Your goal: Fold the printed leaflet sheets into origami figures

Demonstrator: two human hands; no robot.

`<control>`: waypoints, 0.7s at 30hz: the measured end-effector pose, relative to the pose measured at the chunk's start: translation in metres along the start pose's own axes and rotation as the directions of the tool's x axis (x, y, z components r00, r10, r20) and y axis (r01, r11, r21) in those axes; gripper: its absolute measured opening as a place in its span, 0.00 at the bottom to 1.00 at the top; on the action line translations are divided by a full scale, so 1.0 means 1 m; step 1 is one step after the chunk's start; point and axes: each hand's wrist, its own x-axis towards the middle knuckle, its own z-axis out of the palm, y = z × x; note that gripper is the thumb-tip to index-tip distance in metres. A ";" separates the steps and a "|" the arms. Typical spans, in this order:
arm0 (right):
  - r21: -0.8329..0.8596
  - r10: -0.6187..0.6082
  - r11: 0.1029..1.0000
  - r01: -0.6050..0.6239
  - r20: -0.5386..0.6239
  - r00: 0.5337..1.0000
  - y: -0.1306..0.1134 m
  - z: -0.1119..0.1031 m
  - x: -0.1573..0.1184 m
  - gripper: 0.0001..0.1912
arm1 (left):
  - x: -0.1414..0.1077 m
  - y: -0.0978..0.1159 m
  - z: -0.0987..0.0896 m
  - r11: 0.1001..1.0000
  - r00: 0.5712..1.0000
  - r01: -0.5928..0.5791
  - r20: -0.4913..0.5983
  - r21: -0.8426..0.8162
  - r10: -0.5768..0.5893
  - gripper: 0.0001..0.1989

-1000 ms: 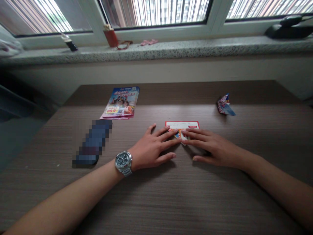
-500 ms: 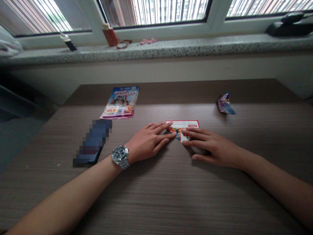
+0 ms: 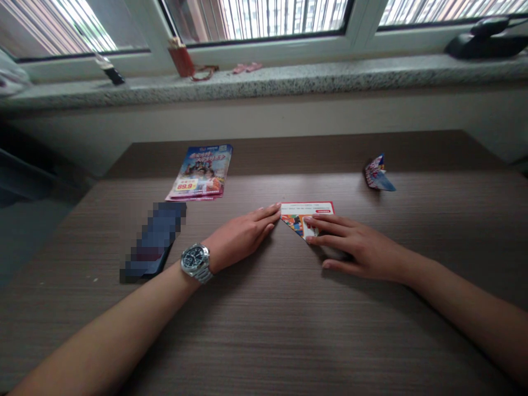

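A folded paper flyer (image 3: 293, 222) lies flat on the table, white with a red edge along its far side and a colourful triangular flap nearer me. My right hand (image 3: 357, 245) rests on its right part, fingers stretched out and spread, covering some of the flap. At the flyer's left corner are the fingertips of my left hand (image 3: 243, 236), straight and held close together. Whether they press on the corner or only touch beside it, I cannot tell. A silver watch (image 3: 196, 261) is on my left wrist.
A stack of printed flyers (image 3: 202, 170) lies at the back left of the table (image 3: 264, 330). Nearer me is a pixelated dark phone-like object (image 3: 154, 242). At the back right stands a small folded paper piece (image 3: 377, 175). A red case (image 3: 180, 59) sits on the windowsill.
My left hand has slid left from the flyer's middle to its left corner, its fingers drawing together and uncovering the flap. My right hand keeps its place. The view has shifted slightly.
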 end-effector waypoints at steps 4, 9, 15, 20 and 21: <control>-0.001 0.000 1.000 0.000 -0.004 1.000 0.000 0.000 0.000 0.26 | 0.000 0.002 0.004 0.998 0.999 -0.011 -0.032 0.056 0.013 0.24; -0.020 0.015 1.000 -0.014 0.013 1.000 0.000 0.000 0.001 0.25 | 0.002 0.004 0.008 0.994 0.994 0.006 -0.111 0.111 0.007 0.25; -0.064 -0.005 0.998 0.007 0.042 0.999 -0.002 0.000 0.003 0.24 | 0.002 0.018 0.003 0.980 0.981 -0.136 -0.121 0.147 0.154 0.23; -0.072 0.000 0.997 0.002 0.035 0.999 -0.003 0.001 0.003 0.24 | 0.001 0.028 0.004 0.967 0.971 -0.236 -0.021 0.101 0.239 0.26; -0.066 0.003 0.998 0.000 0.033 0.999 -0.002 0.002 0.003 0.24 | 0.001 0.029 0.005 0.969 0.973 -0.227 -0.009 0.100 0.229 0.26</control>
